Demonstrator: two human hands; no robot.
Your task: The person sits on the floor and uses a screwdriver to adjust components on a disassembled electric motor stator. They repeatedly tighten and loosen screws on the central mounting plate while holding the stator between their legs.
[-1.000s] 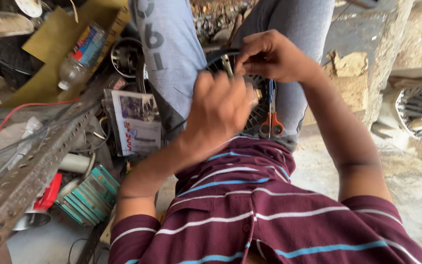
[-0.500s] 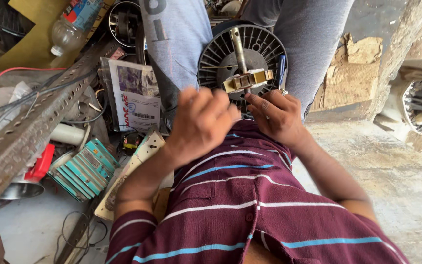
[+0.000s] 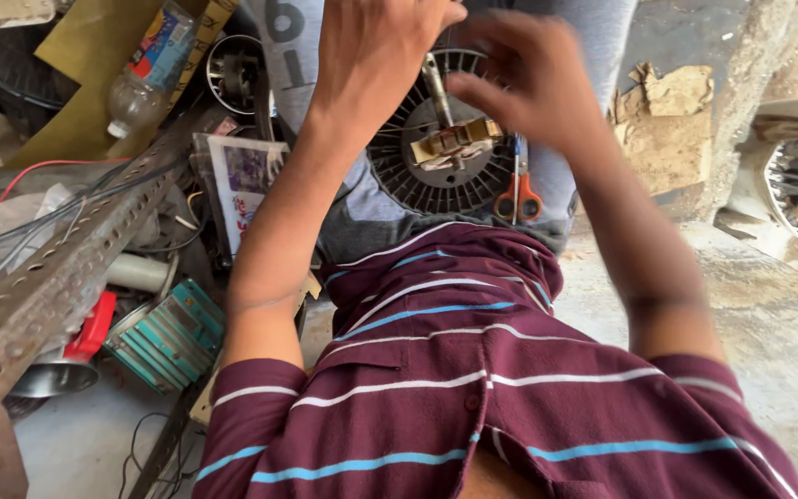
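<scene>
— Head view, item one?
— Round black finned motor part (image 3: 427, 157), lying in the person's lap; brass-coloured bracket (image 3: 455, 143) sat at its centre.

— The hands?
— Left hand (image 3: 376, 55) hung over the part's upper left rim, fingers curled; whether it gripped anything could not be told. Right hand (image 3: 524, 88), blurred, hovered above the part's right side, fingers loosely spread, nothing visibly held.

— Other entries?
— Orange-handled scissors (image 3: 517, 189) at the part's right edge; plastic bottle (image 3: 145, 69) and perforated rusty bar (image 3: 57, 277) well left of it.

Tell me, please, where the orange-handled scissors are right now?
In the head view, the scissors lie right of centre on the person's lap, against the right edge of the round black motor, just below the right hand.
</scene>
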